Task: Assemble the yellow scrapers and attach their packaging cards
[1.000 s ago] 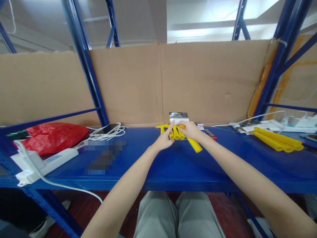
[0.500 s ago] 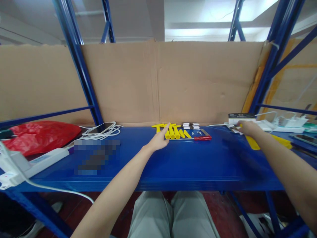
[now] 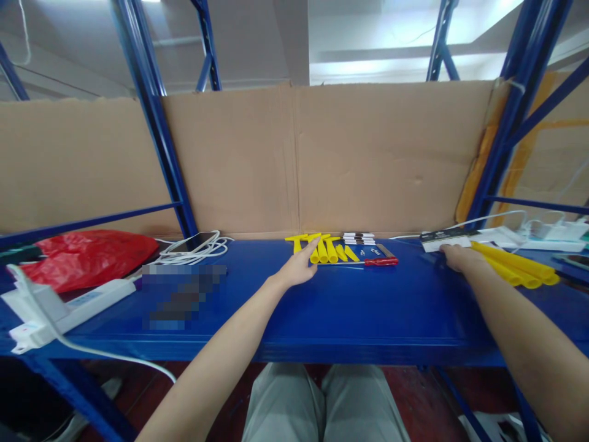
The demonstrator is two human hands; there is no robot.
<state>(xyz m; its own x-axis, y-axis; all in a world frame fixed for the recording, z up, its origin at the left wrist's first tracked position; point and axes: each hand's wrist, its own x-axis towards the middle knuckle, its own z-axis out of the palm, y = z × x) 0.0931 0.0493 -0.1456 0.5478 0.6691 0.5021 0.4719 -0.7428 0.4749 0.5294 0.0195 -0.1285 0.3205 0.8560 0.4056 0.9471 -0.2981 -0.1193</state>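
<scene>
My left hand point(image 3: 298, 265) is over the blue shelf, its fingers apart and pointing at several yellow pieces point(image 3: 327, 250). Right of those lie a red-handled screwdriver point(image 3: 381, 261) and small white packets with dark bands point(image 3: 359, 238). My right hand point(image 3: 456, 258) rests at the right, touching the near edge of a black-and-white box point(image 3: 442, 239). Its fingertips are hidden, so I cannot make out whether they grip the box. Beside that wrist lie long yellow tubes point(image 3: 524, 270).
A red plastic bag point(image 3: 92, 258), coiled white cables point(image 3: 197, 250) and a white power strip point(image 3: 78, 310) are on the left. Upright cardboard point(image 3: 368, 153) lines the back between blue posts point(image 3: 159, 116). More white plugs point(image 3: 564, 230) stand at the far right.
The black-and-white box is turned and sits nearer the right hand's fingertips. The yellow tubes beside the right arm show more fully. My left hand has barely moved, and the view has shifted slightly.
</scene>
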